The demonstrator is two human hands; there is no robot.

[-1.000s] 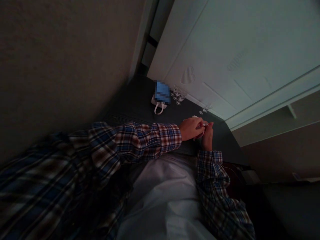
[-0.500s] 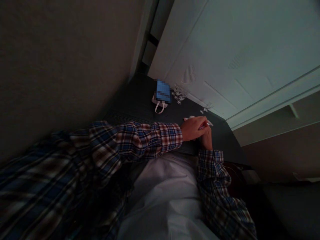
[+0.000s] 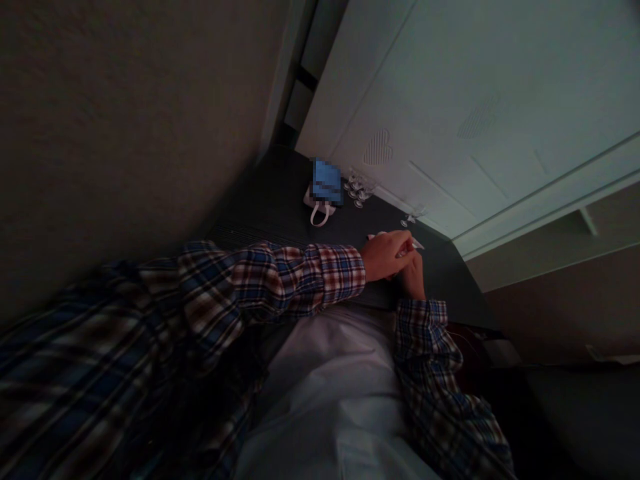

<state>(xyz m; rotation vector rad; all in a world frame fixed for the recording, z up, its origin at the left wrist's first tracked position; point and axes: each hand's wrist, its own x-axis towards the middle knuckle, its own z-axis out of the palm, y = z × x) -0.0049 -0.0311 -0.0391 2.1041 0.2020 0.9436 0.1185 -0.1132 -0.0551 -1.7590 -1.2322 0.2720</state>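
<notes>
Close together above the dark tabletop, my left hand [image 3: 385, 257] and my right hand [image 3: 413, 272] are both closed, fingers meeting at the right. A pale, pinkish-white cloth [image 3: 419, 245] pokes out past the fingertips, with another bit of it showing beyond the left knuckles. My left hand is wrapped over this cloth. What lies inside my right hand is hidden behind the left fingers. Just beyond them, one clear stemmed glass [image 3: 411, 219] rests near the white panel. Several more stemmed glasses [image 3: 357, 189] are grouped farther left.
A small pale case with a loop handle [image 3: 320, 215] sits on the dark tabletop [image 3: 260, 213], partly covered by a pixelated blue patch. A white panel with heart patterns [image 3: 480, 120] borders the far side. On the left rises a brown wall [image 3: 130, 120].
My hands have shifted slightly, the left fingers tilting a little upward, and less of the pale cloth shows beyond them. The glasses and case stay in place.
</notes>
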